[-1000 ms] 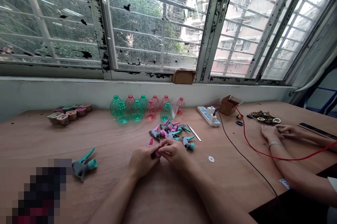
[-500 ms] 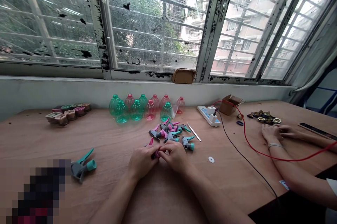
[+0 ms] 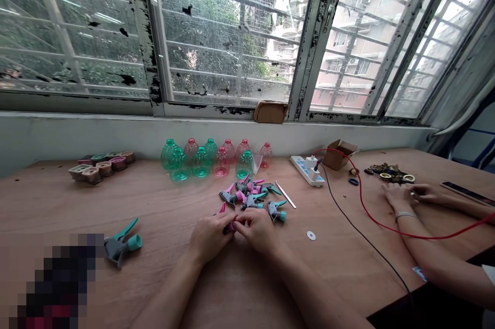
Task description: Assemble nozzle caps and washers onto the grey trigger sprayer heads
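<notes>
My left hand point(image 3: 211, 236) and my right hand point(image 3: 256, 228) meet at the middle of the wooden table point(image 3: 162, 215), both pinched round one pink and grey spray trigger head point(image 3: 228, 224). Its pink lever sticks up between my fingers. Just behind my hands lies a heap of several pink and teal trigger heads point(image 3: 251, 195). A row of small green and pink plastic bottles point(image 3: 209, 160) stands further back, under the window sill.
A lone teal trigger head point(image 3: 122, 244) lies at the left. Small pots point(image 3: 101, 166) sit at the far left, a thin metal tool point(image 3: 285, 194) and a white washer point(image 3: 311, 235) to the right. A power strip point(image 3: 308, 169) with red and black cables, and another person's hands point(image 3: 410, 195), occupy the right.
My hands stay together on the trigger head, with only small finger shifts. The other person's hands at the right have shifted slightly.
</notes>
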